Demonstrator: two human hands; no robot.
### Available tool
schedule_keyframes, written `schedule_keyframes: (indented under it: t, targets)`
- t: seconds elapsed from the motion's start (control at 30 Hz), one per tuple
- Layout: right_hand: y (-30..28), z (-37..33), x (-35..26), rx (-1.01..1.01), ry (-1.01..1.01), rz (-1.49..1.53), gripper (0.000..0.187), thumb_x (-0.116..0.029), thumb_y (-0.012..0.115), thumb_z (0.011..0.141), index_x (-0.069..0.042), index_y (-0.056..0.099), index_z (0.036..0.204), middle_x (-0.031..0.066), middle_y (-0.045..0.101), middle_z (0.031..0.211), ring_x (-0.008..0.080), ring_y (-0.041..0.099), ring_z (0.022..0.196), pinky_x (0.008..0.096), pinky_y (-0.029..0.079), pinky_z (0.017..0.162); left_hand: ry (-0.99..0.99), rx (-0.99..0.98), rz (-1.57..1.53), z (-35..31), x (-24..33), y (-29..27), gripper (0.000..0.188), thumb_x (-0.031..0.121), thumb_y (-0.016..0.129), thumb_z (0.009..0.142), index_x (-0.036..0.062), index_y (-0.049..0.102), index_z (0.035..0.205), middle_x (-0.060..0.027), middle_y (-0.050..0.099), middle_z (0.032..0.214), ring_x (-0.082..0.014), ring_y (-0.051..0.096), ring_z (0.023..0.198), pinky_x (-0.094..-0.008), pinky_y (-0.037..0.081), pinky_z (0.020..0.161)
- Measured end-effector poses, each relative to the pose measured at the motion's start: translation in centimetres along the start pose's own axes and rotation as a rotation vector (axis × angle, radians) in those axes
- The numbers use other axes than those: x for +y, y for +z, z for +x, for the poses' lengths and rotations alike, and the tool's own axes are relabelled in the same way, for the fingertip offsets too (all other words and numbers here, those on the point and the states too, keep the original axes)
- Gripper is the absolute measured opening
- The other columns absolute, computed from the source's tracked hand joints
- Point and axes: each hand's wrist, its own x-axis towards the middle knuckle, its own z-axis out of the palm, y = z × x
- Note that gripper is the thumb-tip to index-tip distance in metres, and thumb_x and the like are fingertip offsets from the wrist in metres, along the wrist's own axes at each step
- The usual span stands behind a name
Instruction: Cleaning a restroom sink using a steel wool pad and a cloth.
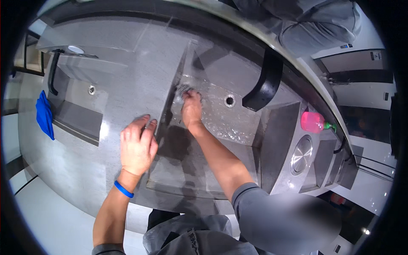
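My right hand (192,109) reaches down into the grey stone sink (238,148) and is closed on a silvery steel wool scrubber (183,89). It presses the scrubber to the basin near its left wall. Droplets and suds lie over the basin floor, around the round drain (229,100). On the counter (127,93) left of this sink, my left hand (138,143) rests with its fingers apart and slightly bent, holding nothing. A blue band circles that wrist.
A black faucet (264,83) juts over the sink from the right. Beyond the right wall are a pink soap bottle (312,122) with a green pump and a round metal lid (301,154). Further left, a blue cloth (44,114) lies beside a second sink (80,123).
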Motion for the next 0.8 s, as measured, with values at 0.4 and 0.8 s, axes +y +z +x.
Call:
schedule_keyframes:
  t: [0.4,0.8]
  targets:
    - [-1.5,3.0,-0.2,-0.1,-0.381,-0.278,0.027,-0.013,0.047,0.094,0.003,0.056,0.114,0.0178,0.057,0.113,0.0324,0.053,0.11,0.0408,0.043,0.097,0.031,0.021,-0.048,1.2,0.9,0.3,0.045,0.006,0.064,0.072,0.0096,0.061,0.117,-0.009,0.055,0.123,-0.0299,0.052,0.114,-0.0434,0.041,0.095]
    - [-3.3,8.7,0.8,0.054,-0.558,-0.403,0.029,-0.017,0.04,0.098,0.002,0.056,0.113,0.0243,0.055,0.109,0.0438,0.05,0.105,0.0481,0.042,0.092,0.061,0.005,-0.064,1.7,1.7,0.4,0.046,0.007,0.064,0.073,0.0093,0.061,0.119,-0.0091,0.055,0.124,-0.0303,0.051,0.115,-0.0437,0.041,0.095]
